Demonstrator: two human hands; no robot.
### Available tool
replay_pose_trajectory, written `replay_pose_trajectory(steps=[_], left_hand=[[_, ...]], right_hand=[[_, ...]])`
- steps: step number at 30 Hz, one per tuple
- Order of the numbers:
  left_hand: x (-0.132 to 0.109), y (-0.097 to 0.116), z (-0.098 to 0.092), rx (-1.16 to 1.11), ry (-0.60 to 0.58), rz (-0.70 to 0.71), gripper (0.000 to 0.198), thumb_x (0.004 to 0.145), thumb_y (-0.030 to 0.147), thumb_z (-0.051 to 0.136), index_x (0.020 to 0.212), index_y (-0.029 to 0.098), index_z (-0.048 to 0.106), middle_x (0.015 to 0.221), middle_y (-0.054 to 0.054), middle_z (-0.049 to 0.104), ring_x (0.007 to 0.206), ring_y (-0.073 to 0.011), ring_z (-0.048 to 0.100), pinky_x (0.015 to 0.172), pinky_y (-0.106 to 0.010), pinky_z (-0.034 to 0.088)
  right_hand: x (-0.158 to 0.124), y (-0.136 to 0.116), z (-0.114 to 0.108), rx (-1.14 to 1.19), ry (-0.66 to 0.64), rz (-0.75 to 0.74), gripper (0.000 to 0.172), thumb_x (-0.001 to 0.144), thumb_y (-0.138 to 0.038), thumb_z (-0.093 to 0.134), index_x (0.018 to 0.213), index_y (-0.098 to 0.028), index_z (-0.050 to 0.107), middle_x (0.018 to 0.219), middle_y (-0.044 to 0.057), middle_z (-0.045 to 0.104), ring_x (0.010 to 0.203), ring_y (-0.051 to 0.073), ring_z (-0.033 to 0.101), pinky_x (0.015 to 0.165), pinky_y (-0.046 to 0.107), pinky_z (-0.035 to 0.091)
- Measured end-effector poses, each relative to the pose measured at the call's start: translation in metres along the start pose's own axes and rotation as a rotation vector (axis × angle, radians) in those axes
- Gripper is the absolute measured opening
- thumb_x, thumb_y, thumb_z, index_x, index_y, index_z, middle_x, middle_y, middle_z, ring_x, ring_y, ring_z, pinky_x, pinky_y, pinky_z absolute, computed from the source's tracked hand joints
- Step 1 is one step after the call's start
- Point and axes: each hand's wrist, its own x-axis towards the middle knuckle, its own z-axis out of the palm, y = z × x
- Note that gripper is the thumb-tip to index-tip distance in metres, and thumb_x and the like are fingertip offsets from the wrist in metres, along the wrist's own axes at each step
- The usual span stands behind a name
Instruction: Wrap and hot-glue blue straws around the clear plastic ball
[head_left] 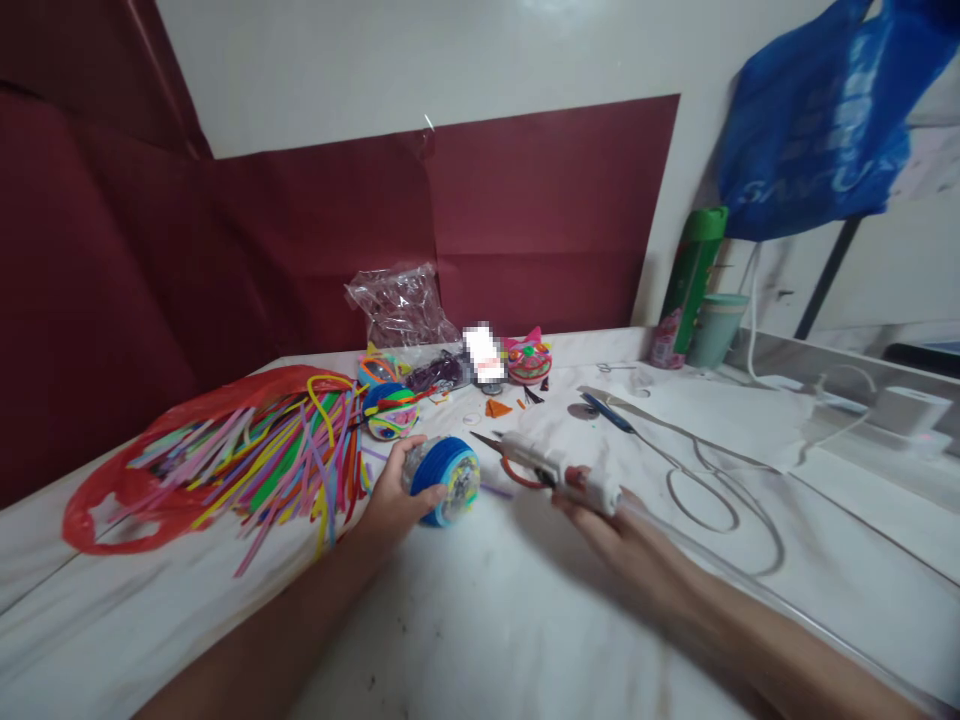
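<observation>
My left hand [394, 495] is wrapped round the side of a rounded clear plastic piece [444, 478] banded with dark and light blue pipe cleaners, held above the table. In my right hand [604, 528] is a white glue gun [536, 452], its nozzle toward the left. A long clear glue stick [720, 562] trails from its back to the lower right. Beneath the gun, partly hidden, lie scissors with an orange handle [519, 476]. A gap separates the gun from the banded piece.
At left, a red plastic bag [97, 530] lies under many colourful pipe cleaners [277, 460]. Decorated balls [391, 412], a pink cat-eared one [529, 358] and crinkled clear wrap [401, 305] sit behind. A blue-handled tool [609, 412], cable [739, 490], green can [694, 280] and cup [716, 330] are at right.
</observation>
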Motion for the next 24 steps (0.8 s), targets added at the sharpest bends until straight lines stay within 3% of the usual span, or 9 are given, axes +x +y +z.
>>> replay_pose_trajectory(steps=[2, 4, 8, 12, 15, 16, 19, 21, 24], left_hand=[[0.000, -0.001, 0.000, -0.025, 0.015, -0.006, 0.063, 0.062, 0.027, 0.069, 0.120, 0.022, 0.045, 0.110, -0.006, 0.058, 0.105, -0.0251, 0.054, 0.085, -0.033, 0.044], [0.000, -0.002, 0.000, -0.042, 0.036, -0.029, 0.062, 0.063, 0.026, 0.069, 0.119, 0.023, 0.045, 0.109, -0.005, 0.058, 0.105, -0.0245, 0.054, 0.084, -0.032, 0.044], [-0.002, 0.000, -0.001, -0.134, 0.097, -0.033, 0.058, 0.062, 0.022, 0.068, 0.117, 0.023, 0.048, 0.109, -0.003, 0.057, 0.098, -0.0213, 0.056, 0.083, -0.030, 0.044], [-0.009, 0.008, -0.001, -0.362, 0.131, -0.063, 0.054, 0.060, 0.023, 0.067, 0.111, 0.022, 0.049, 0.097, -0.002, 0.058, 0.085, -0.0180, 0.056, 0.075, -0.028, 0.043], [-0.014, 0.018, -0.002, -0.537, 0.153, -0.077, 0.053, 0.055, 0.023, 0.067, 0.106, 0.022, 0.050, 0.092, -0.001, 0.057, 0.083, -0.0174, 0.054, 0.072, -0.027, 0.042], [-0.015, 0.020, -0.002, -0.562, 0.156, -0.089, 0.052, 0.055, 0.024, 0.066, 0.105, 0.022, 0.050, 0.091, -0.001, 0.057, 0.082, -0.0173, 0.054, 0.072, -0.027, 0.042], [-0.019, 0.026, -0.001, -0.551, 0.199, -0.165, 0.052, 0.055, 0.021, 0.065, 0.104, 0.022, 0.050, 0.088, -0.001, 0.056, 0.082, -0.0170, 0.052, 0.070, -0.026, 0.040], [-0.021, 0.027, 0.002, -0.561, 0.194, -0.190, 0.052, 0.056, 0.019, 0.065, 0.105, 0.022, 0.050, 0.086, 0.000, 0.055, 0.080, -0.0164, 0.052, 0.068, -0.026, 0.040], [-0.023, 0.023, 0.008, -0.565, 0.151, -0.225, 0.053, 0.056, 0.016, 0.066, 0.106, 0.022, 0.050, 0.085, 0.000, 0.054, 0.078, -0.0161, 0.053, 0.068, -0.026, 0.042]], right_hand=[[0.012, 0.019, -0.006, -0.198, 0.012, 0.053, 0.019, 0.084, -0.032, 0.041, 0.084, -0.019, 0.056, 0.083, 0.006, 0.062, 0.077, 0.022, 0.059, 0.068, 0.030, 0.045], [0.024, 0.038, -0.011, -0.439, -0.070, 0.155, 0.014, 0.082, -0.027, 0.043, 0.081, -0.019, 0.054, 0.081, 0.008, 0.062, 0.073, 0.022, 0.059, 0.063, 0.030, 0.043], [0.034, 0.069, -0.012, -0.768, -0.114, 0.100, 0.009, 0.078, -0.020, 0.047, 0.084, -0.017, 0.053, 0.092, 0.014, 0.063, 0.094, 0.029, 0.057, 0.073, 0.035, 0.044], [0.034, 0.098, -0.014, -0.779, -0.137, 0.066, 0.003, 0.075, -0.024, 0.052, 0.073, -0.022, 0.054, 0.083, 0.014, 0.066, 0.088, 0.031, 0.062, 0.075, 0.041, 0.046], [0.037, 0.113, -0.023, -0.603, -0.166, 0.037, 0.006, 0.069, -0.031, 0.058, 0.063, -0.029, 0.055, 0.075, 0.014, 0.069, 0.074, 0.032, 0.066, 0.071, 0.044, 0.049], [0.039, 0.113, -0.028, -0.517, -0.146, 0.037, 0.004, 0.066, -0.034, 0.061, 0.069, -0.032, 0.059, 0.080, 0.014, 0.071, 0.075, 0.032, 0.067, 0.073, 0.043, 0.050], [0.048, 0.088, -0.043, -0.402, 0.006, 0.056, 0.013, 0.063, -0.043, 0.058, 0.073, -0.036, 0.062, 0.080, 0.010, 0.074, 0.071, 0.033, 0.068, 0.065, 0.044, 0.052], [0.058, 0.051, -0.046, -0.402, 0.092, 0.056, 0.016, 0.067, -0.047, 0.052, 0.067, -0.034, 0.060, 0.070, 0.008, 0.073, 0.064, 0.031, 0.068, 0.059, 0.042, 0.052], [0.079, -0.018, -0.031, -0.424, 0.088, -0.091, 0.029, 0.078, -0.050, 0.045, 0.067, -0.028, 0.060, 0.065, 0.007, 0.072, 0.059, 0.024, 0.067, 0.054, 0.034, 0.052]])
